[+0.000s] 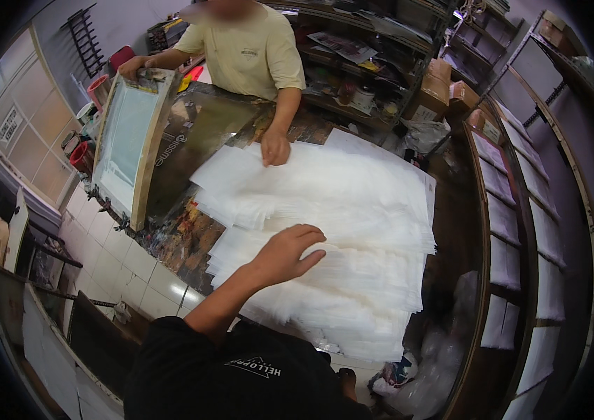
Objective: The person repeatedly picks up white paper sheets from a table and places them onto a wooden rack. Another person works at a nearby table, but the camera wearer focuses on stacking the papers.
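Observation:
Overlapping stacks of thin white, slightly see-through sheets [360,203] spread across the worktable in front of me. Over their near half is my left hand [288,255], open, its fingers stretched to the right and the thumb apart. Nothing is in its grasp; whether it touches the sheets I cannot tell. A small dark patch of skin at the lower edge seems to be my right hand [346,383], low beside my body, with its fingers not made out. Across the table, a person's hand [275,148] rests at the far edge of the sheets.
The person opposite holds up a wooden-framed printing screen [116,143] at the table's left end. Dark, stained worktable [185,241] shows around the sheets. Tall racks [482,231] with white sheets stand at right. Cardboard boxes [431,91] sit behind, plastic bags [437,367] at lower right.

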